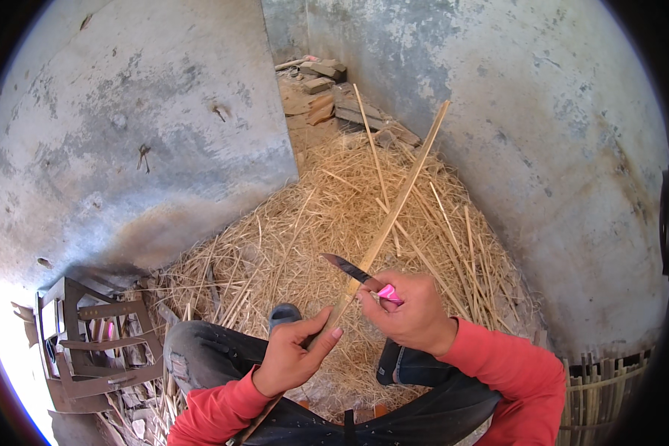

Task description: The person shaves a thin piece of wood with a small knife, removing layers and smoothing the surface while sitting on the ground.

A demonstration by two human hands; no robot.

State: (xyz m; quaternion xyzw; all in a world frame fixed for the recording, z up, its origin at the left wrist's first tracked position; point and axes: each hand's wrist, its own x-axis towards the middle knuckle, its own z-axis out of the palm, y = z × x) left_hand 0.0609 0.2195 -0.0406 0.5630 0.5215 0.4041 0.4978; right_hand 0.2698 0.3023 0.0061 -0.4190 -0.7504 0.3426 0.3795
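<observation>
A long, flat bamboo strip slants from my lap up toward the far right. My left hand is closed around its lower part, thumb along one side. My right hand grips a knife with a dark pointed blade and bright pink on its handle. The blade lies across the strip just beyond my left hand, its tip pointing to the upper left. The right thumb is close against the strip beside the blade. Much of the knife's handle is hidden in my fist.
Shavings and loose thin strips cover the floor before my legs. A dark frame stands at the left. Bricks lie in the far gap between two worn walls. A slatted basket is at the lower right.
</observation>
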